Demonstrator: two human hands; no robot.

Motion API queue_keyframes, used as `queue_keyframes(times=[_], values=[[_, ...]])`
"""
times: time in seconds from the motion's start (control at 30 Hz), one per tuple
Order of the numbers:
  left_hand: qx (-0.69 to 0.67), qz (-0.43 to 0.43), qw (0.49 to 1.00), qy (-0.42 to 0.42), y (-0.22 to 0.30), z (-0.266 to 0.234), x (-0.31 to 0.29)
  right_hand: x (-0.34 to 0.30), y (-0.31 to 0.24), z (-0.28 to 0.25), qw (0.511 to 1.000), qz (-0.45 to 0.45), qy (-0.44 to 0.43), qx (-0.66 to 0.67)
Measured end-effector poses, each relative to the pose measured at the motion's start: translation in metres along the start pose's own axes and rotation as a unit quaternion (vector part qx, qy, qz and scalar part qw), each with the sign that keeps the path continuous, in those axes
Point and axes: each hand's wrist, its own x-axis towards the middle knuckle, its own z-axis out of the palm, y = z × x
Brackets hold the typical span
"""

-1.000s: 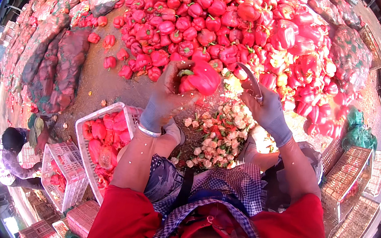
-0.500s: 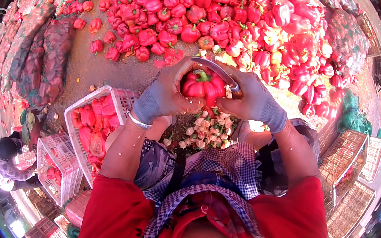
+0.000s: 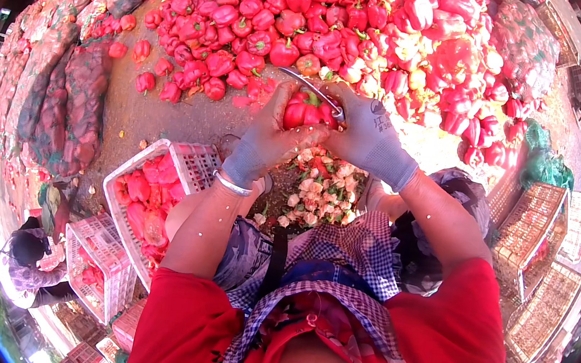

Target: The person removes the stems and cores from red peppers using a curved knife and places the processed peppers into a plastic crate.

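Note:
A red bell pepper [image 3: 300, 114] sits between my two gloved hands, partly covered by them. My left hand [image 3: 267, 136], in a grey glove, wraps its left and near side, with the thumb across the front. In my right hand [image 3: 367, 139], also gloved, is a knife [image 3: 311, 87] with a curved blade that slants over the pepper's top, its tip toward the far left. The right thumb presses near the pepper's near right side. Whether the blade cuts into the flesh is hidden. Below the hands lies a pile of pale pepper cores with green stems [image 3: 321, 194].
A large heap of red peppers [image 3: 273, 23] spreads ahead. At my left stands a white crate [image 3: 198, 163] of opened peppers, with a pink crate [image 3: 99, 231] behind it. Filled mesh sacks [image 3: 82, 105] line the left. Crates [image 3: 528, 225] stand at right. Another person [image 3: 27, 258] sits far left.
My right hand has rolled over the pepper so the back of its glove shows, and the knife has moved left with it. Both hands have drawn closer around the pepper.

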Motion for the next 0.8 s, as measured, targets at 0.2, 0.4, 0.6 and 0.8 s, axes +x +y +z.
queue_keyframes(times=[0.2, 0.4, 0.6, 0.8], values=[[-0.033, -0.022, 0.999, 0.022, -0.018, -0.003, 0.004, -0.004, -0.005, -0.001, 0.999, -0.034, -0.006, 0.018], [0.081, 0.022, 0.996, 0.028, -0.011, -0.002, -0.001, -0.005, 0.000, -0.002, 0.998, -0.041, 0.007, 0.052], [0.099, -0.007, 0.995, 0.004, -0.002, -0.005, -0.003, -0.005, 0.000, -0.004, 0.999, -0.019, 0.007, 0.037], [0.174, 0.023, 0.984, 0.011, -0.005, -0.010, -0.003, -0.005, -0.006, -0.006, 0.998, -0.015, 0.012, 0.063]])
